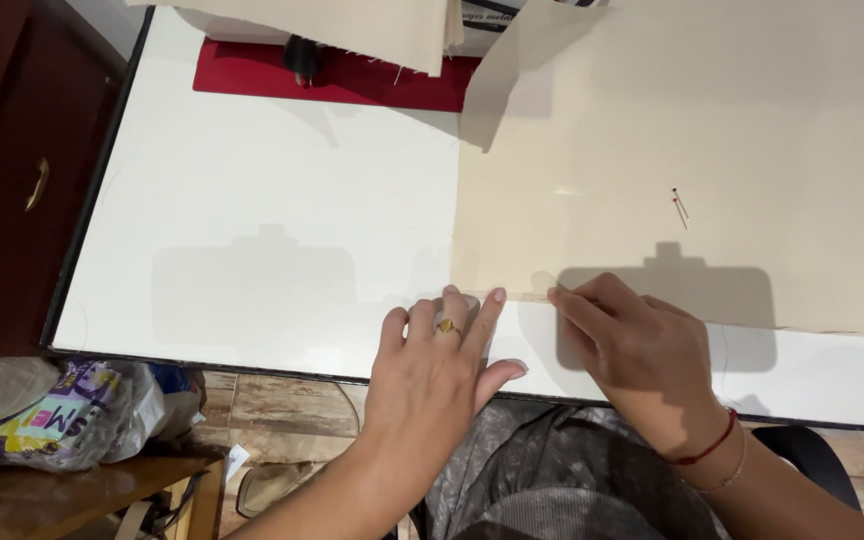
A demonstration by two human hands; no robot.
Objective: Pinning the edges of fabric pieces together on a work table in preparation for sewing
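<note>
While the flat left hand (439,350) presses the cloth's (692,150) edge, the right hand (632,345) seemingly pinches it.

Bare white table (252,200) left of cloth (702,150)

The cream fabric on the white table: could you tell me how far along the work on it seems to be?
Done: the cream fabric lies spread flat on the white table, with two pins stuck in further up. In hand: the left hand presses flat at its near corner while the right hand pinches the near edge. Left: that edge shows no pins, and folded cloth waits at the back.
</note>
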